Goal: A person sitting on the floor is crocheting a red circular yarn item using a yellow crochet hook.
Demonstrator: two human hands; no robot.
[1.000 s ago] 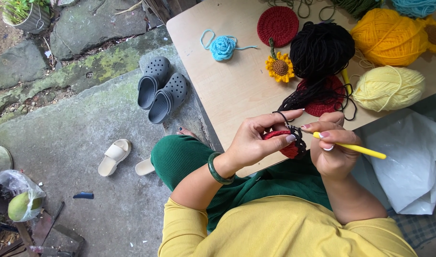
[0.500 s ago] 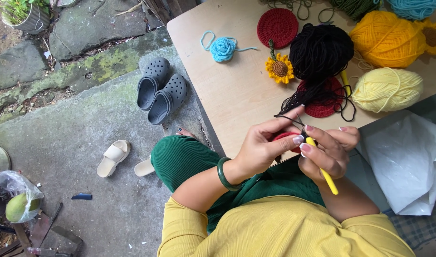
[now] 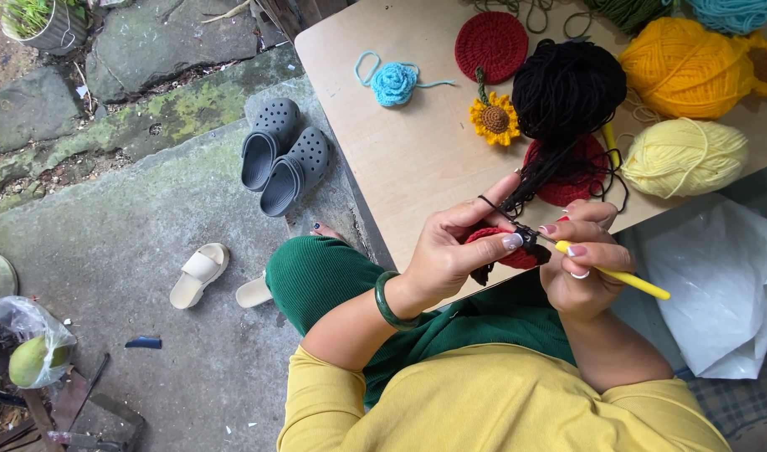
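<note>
My left hand (image 3: 454,255) pinches a small red crochet piece (image 3: 500,251) with a black edge, and a black strand runs over its forefinger. My right hand (image 3: 580,259) grips a yellow-handled crochet hook (image 3: 622,278), its tip at the red piece. The black strand leads up to a black yarn ball (image 3: 567,88) on the wooden table (image 3: 400,167). Both hands hover over the table's near edge, above my green-trousered lap.
On the table lie a blue crochet rose (image 3: 394,82), a red crochet disc (image 3: 492,46), a crochet sunflower (image 3: 495,120), orange yarn (image 3: 680,67) and pale yellow yarn (image 3: 684,156). White plastic sheet (image 3: 718,285) at right. Grey clogs (image 3: 283,156) and cream sandals (image 3: 197,274) on the stone floor.
The hook handle swung from pointing down to pointing out to the right. Both hands stayed at the red piece and kept working the black yarn.
</note>
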